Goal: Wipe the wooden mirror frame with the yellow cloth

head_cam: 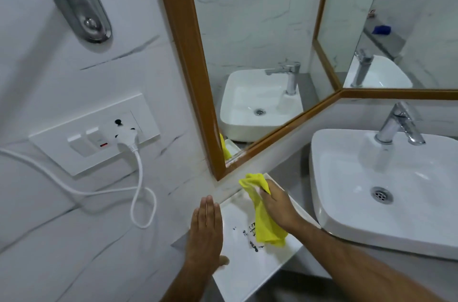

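Left hand [207,232] flat, fingers together, palm on wall tile, empty. Frame [184,54] up and right of it, left rail running steeply up-left, bottom rail rising right from corner. Right hand [278,205] nearer, just below that corner, bunching cloth [261,207]; cloth tip close to corner, likely not touching.

A single head-worn camera looks steeply down and forward into a bathroom corner. It sits close to the wooden mirror frame [188,54] and sink [347,222].
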`<state>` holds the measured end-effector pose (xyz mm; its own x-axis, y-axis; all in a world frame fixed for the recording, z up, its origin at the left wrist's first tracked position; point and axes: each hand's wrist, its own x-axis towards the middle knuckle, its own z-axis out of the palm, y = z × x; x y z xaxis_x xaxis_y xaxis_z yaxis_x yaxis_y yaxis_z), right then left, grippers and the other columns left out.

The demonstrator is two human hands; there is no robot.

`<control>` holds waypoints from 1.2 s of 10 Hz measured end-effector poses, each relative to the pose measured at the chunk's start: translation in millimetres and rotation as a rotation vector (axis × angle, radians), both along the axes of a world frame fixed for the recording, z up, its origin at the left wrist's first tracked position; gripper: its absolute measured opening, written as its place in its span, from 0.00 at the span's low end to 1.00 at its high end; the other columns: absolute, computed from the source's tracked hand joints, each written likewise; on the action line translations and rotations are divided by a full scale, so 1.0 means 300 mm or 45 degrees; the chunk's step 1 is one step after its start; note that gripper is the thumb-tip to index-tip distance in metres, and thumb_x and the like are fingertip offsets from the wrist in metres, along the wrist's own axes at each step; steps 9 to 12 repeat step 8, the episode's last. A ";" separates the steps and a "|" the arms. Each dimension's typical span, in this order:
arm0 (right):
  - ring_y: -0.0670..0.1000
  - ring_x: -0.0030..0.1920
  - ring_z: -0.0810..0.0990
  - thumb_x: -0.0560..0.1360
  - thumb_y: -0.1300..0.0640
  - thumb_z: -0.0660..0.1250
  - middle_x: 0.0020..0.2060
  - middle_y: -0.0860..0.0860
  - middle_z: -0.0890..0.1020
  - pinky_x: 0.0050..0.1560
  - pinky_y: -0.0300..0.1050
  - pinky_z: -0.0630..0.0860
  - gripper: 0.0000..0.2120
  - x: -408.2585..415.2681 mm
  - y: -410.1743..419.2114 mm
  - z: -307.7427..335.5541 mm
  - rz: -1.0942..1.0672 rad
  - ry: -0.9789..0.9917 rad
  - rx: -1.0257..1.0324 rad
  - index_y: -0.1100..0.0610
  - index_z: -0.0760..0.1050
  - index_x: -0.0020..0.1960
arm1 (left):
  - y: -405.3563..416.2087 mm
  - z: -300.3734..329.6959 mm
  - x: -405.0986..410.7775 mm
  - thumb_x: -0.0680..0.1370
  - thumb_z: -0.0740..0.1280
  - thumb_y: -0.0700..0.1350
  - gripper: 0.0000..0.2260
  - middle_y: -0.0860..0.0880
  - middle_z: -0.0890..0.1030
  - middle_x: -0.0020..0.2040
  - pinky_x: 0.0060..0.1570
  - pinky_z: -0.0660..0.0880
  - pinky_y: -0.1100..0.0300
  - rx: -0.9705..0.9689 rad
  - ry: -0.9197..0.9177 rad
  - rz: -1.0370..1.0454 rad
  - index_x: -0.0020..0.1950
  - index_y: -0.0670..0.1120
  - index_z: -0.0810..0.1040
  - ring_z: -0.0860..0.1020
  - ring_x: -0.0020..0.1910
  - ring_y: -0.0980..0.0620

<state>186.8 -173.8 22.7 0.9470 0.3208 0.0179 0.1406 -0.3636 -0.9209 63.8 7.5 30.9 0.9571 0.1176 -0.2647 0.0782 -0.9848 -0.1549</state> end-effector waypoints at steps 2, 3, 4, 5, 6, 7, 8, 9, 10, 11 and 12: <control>0.46 0.71 0.69 0.75 0.66 0.59 0.72 0.43 0.72 0.75 0.45 0.59 0.27 -0.042 -0.022 -0.104 0.454 -0.487 -0.517 0.46 0.70 0.70 | -0.012 -0.120 -0.044 0.74 0.71 0.55 0.53 0.31 0.29 0.73 0.75 0.39 0.38 -0.047 -0.001 0.025 0.75 0.34 0.33 0.34 0.75 0.30; 0.64 0.76 0.63 0.74 0.68 0.59 0.75 0.59 0.66 0.73 0.61 0.61 0.27 -0.074 -0.018 -0.220 0.779 -0.727 -1.090 0.55 0.67 0.72 | -0.018 -0.188 -0.073 0.77 0.66 0.47 0.43 0.30 0.32 0.74 0.75 0.38 0.38 -0.027 0.023 -0.001 0.76 0.33 0.37 0.35 0.75 0.29; 0.63 0.80 0.49 0.81 0.62 0.52 0.81 0.57 0.51 0.76 0.64 0.51 0.28 -0.165 -0.003 -0.338 0.931 -0.386 -1.367 0.52 0.53 0.79 | -0.033 -0.247 -0.101 0.78 0.62 0.42 0.39 0.31 0.34 0.76 0.74 0.36 0.40 -0.029 0.091 -0.035 0.76 0.34 0.37 0.35 0.76 0.31; 0.64 0.80 0.41 0.80 0.63 0.54 0.81 0.56 0.44 0.76 0.68 0.44 0.32 -0.248 0.022 -0.405 0.849 -0.212 -1.391 0.51 0.47 0.81 | -0.039 -0.289 -0.116 0.80 0.57 0.40 0.34 0.31 0.35 0.76 0.74 0.36 0.40 -0.053 0.078 -0.063 0.76 0.33 0.36 0.35 0.76 0.31; 0.63 0.79 0.37 0.77 0.60 0.59 0.80 0.57 0.40 0.76 0.68 0.41 0.38 -0.257 0.032 -0.400 0.854 -0.164 -1.393 0.52 0.42 0.81 | -0.031 -0.314 -0.121 0.80 0.53 0.41 0.32 0.31 0.34 0.76 0.75 0.37 0.40 -0.041 0.045 -0.097 0.76 0.33 0.36 0.35 0.76 0.31; 0.61 0.80 0.40 0.79 0.54 0.59 0.81 0.57 0.42 0.77 0.64 0.44 0.36 -0.225 0.008 -0.334 0.894 -0.059 -1.306 0.55 0.44 0.80 | -0.026 -0.314 -0.112 0.79 0.51 0.39 0.31 0.32 0.32 0.75 0.74 0.36 0.40 -0.046 0.022 -0.146 0.76 0.34 0.38 0.35 0.76 0.31; 0.59 0.80 0.43 0.82 0.50 0.55 0.81 0.59 0.45 0.79 0.57 0.44 0.33 -0.203 -0.022 -0.282 0.596 -0.099 -1.218 0.60 0.44 0.80 | -0.039 -0.262 -0.045 0.80 0.53 0.41 0.32 0.34 0.32 0.75 0.74 0.36 0.41 -0.048 -0.046 -0.190 0.77 0.36 0.38 0.35 0.76 0.33; 0.59 0.80 0.43 0.82 0.50 0.55 0.81 0.59 0.45 0.79 0.57 0.44 0.33 -0.203 -0.022 -0.282 0.596 -0.099 -1.218 0.60 0.44 0.80 | -0.039 -0.262 -0.045 0.80 0.53 0.41 0.32 0.34 0.32 0.75 0.74 0.36 0.41 -0.048 -0.046 -0.190 0.77 0.36 0.38 0.35 0.76 0.33; 0.59 0.80 0.43 0.82 0.50 0.55 0.81 0.59 0.45 0.79 0.57 0.44 0.33 -0.203 -0.022 -0.282 0.596 -0.099 -1.218 0.60 0.44 0.80 | -0.039 -0.262 -0.045 0.80 0.53 0.41 0.32 0.34 0.32 0.75 0.74 0.36 0.41 -0.048 -0.046 -0.190 0.77 0.36 0.38 0.35 0.76 0.33; 0.59 0.80 0.43 0.82 0.50 0.55 0.81 0.59 0.45 0.79 0.57 0.44 0.33 -0.203 -0.022 -0.282 0.596 -0.099 -1.218 0.60 0.44 0.80 | -0.039 -0.262 -0.045 0.80 0.53 0.41 0.32 0.34 0.32 0.75 0.74 0.36 0.41 -0.048 -0.046 -0.190 0.77 0.36 0.38 0.35 0.76 0.33; 0.59 0.80 0.43 0.82 0.50 0.55 0.81 0.59 0.45 0.79 0.57 0.44 0.33 -0.203 -0.022 -0.282 0.596 -0.099 -1.218 0.60 0.44 0.80 | -0.039 -0.262 -0.045 0.80 0.53 0.41 0.32 0.34 0.32 0.75 0.74 0.36 0.41 -0.048 -0.046 -0.190 0.77 0.36 0.38 0.35 0.76 0.33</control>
